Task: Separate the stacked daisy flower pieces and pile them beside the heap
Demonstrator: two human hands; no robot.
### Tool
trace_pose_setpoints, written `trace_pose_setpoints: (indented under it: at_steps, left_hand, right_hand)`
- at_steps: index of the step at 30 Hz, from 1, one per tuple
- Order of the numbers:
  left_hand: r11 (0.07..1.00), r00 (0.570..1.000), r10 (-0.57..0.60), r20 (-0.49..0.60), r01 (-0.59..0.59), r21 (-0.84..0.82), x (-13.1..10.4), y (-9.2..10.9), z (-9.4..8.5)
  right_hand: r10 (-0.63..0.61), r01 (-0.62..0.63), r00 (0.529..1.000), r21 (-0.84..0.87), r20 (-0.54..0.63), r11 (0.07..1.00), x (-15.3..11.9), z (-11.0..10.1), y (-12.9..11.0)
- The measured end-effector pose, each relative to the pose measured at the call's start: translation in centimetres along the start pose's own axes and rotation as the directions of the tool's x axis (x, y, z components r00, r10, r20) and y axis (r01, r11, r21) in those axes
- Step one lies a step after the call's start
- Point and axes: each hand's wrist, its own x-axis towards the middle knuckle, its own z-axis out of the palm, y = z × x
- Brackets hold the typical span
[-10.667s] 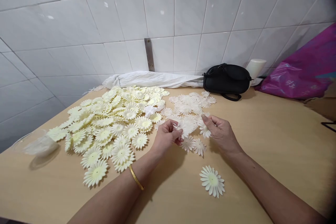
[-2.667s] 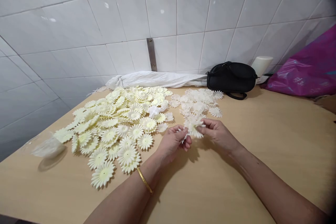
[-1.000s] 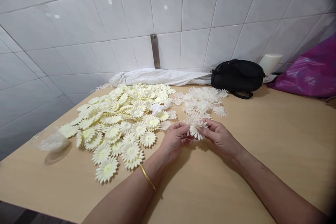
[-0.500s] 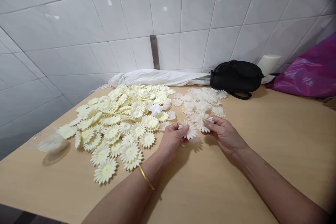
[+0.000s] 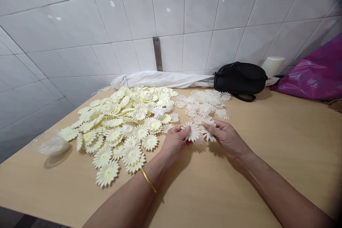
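Observation:
My left hand [image 5: 175, 140] pinches a white petal flower [image 5: 193, 131] between thumb and fingers, near the middle of the view. Just to its right, my right hand [image 5: 227, 137] is closed on another white flower [image 5: 209, 134], partly hidden by the thumb. A large heap of pale yellow flowers [image 5: 113, 134] spreads over the left of the wooden table [image 5: 208, 188]. Behind my hands lies a smaller pile of thin, whitish flowers [image 5: 204, 101]. A crumpled white piece [image 5: 159, 111] rests between the two piles.
A clear bag with white contents [image 5: 55, 145] sits at the table's left. Along the tiled wall lie a white cloth [image 5: 165, 79], a black case [image 5: 242, 77], a white cylinder [image 5: 273, 67] and a purple bag [image 5: 315, 71].
The flower in my right hand has tilted and shifted slightly lower, with its centre now covered by the thumb. My left hand has barely moved.

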Motion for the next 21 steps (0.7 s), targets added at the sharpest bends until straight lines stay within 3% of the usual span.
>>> trace_pose_setpoints:
  at_steps: [8, 15, 21]
  left_hand:
    - [0.99, 0.998, 0.054, 0.026, -0.057, 0.132, -0.3, 0.1, 0.0]
    - [0.999, 0.999, 0.0, 0.052, -0.003, 0.054, -0.7, 0.3, 0.4]
    - [1.0, 0.997, -0.015, 0.071, 0.014, 0.018, -1.0, 0.4, 0.8]
  right_hand:
    - [0.051, -0.054, 0.996, 0.03, 0.078, 0.998, -0.2, 0.1, -0.3]
    - [0.142, -0.134, 0.967, -0.051, 0.21, 0.99, -1.0, 0.8, -0.7]
    - [0.007, 0.036, 0.966, -0.159, 0.26, 0.987, -1.3, 1.4, -1.2]
